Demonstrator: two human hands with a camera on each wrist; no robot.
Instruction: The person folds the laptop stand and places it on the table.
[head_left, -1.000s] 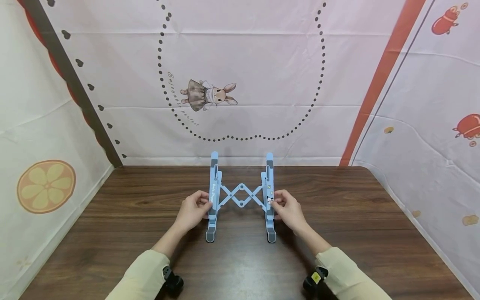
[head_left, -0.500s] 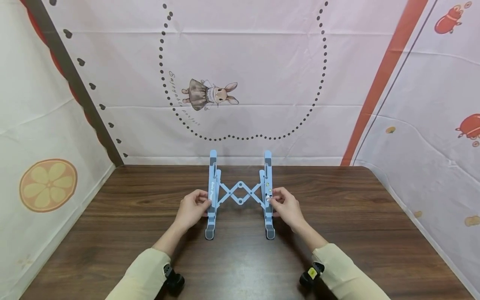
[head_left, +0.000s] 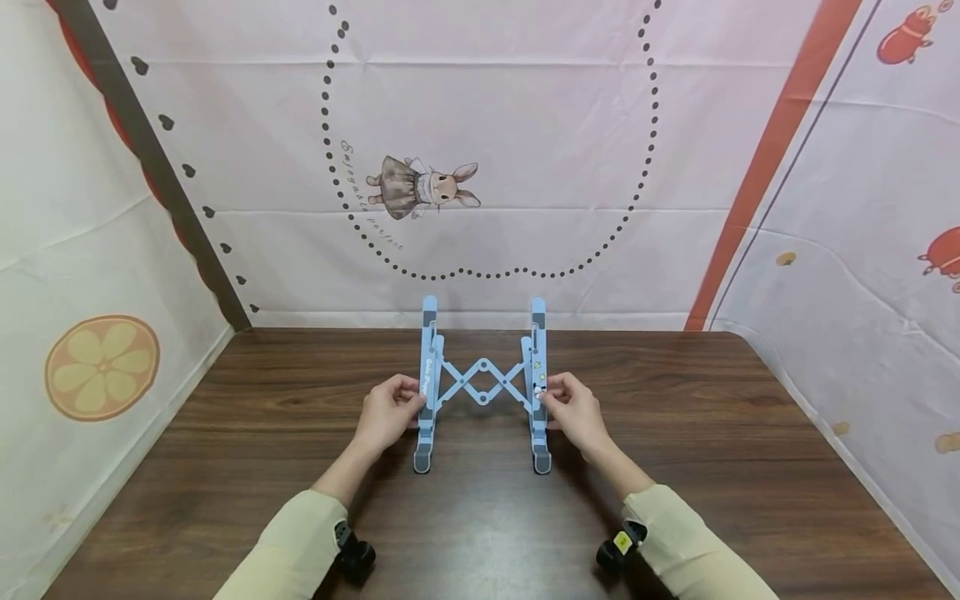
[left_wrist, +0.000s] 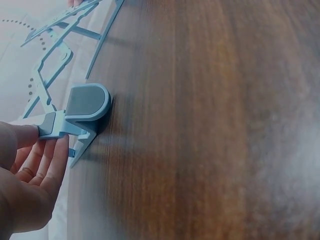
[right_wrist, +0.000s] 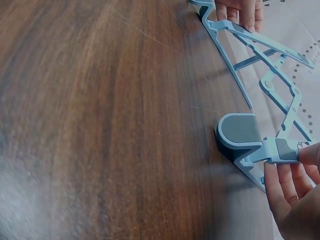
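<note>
Pale cloth (head_left: 495, 108) with a bunny (head_left: 420, 187) on it hangs behind a brown table (head_left: 480, 517). On the table, near its back edge, sits a blue folding stand (head_left: 505, 382), pulled open. Not much is different from a second ago: both hands pinch the same spots, and the stand looks just a tiny bit farther back. The left hand (head_left: 386, 414) pinches the left bar (head_left: 427, 375), and the right hand (head_left: 577, 414) pinches the right bar (head_left: 538, 358).

From the head view, most fingers are tucked behind the bars and hard to see. White writing on the left bar is too small to read. Both sleeves (head_left: 288, 542) are cut off at the bottom.

The left wrist view shows more: the left thumb sits on top, and the other fingers press underneath, close together. It also shows grey on the round front foot (left_wrist: 89, 100). The right wrist view shows the right thumb on top and fingers under, side by side, but the edge cuts that hand off.
</note>
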